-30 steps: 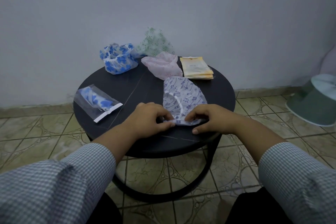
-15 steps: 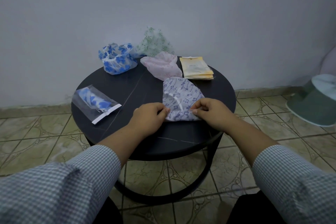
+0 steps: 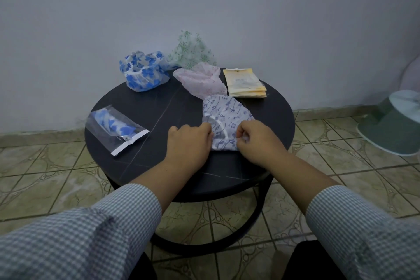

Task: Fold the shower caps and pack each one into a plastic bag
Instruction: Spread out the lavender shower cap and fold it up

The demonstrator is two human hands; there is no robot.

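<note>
Lilac cap (image 3: 223, 118) now folded up from its near edge; left hand (image 3: 189, 143) and right hand (image 3: 256, 141) pinch the fold, folding underway.

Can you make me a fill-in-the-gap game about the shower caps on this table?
1. Both hands, left hand and right hand, hold the cap printed with music ____.
2. The packed bag holds a cap with ____ flowers.
3. The pink cap lies beside a stack of ____ packets.
4. The table is ____ in shape.

Missing words: notes; blue; yellow; round
</note>
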